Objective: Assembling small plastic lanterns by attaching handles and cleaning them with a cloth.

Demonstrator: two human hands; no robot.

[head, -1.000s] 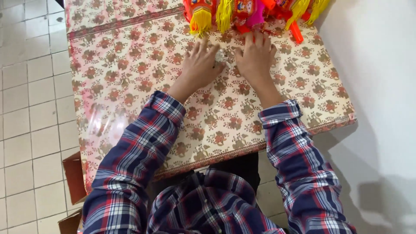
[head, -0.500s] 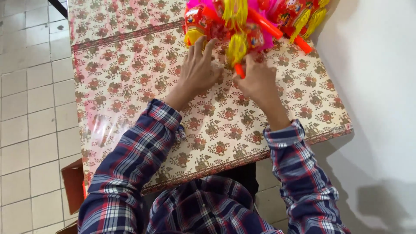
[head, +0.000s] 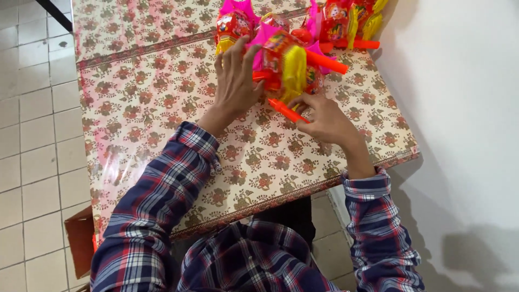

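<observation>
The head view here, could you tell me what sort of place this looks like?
Probably a home or small workshop corner: a table under a floral plastic cloth stands against a plain white wall on a pale tiled floor, where both hands work on bright paper decorations.

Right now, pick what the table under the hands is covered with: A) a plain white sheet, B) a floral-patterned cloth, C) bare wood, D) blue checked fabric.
B: the table shows a repeating flower pattern in pink and brown, on which the left hand and right hand handle a bright red, pink and yellow toy cluster.
</observation>
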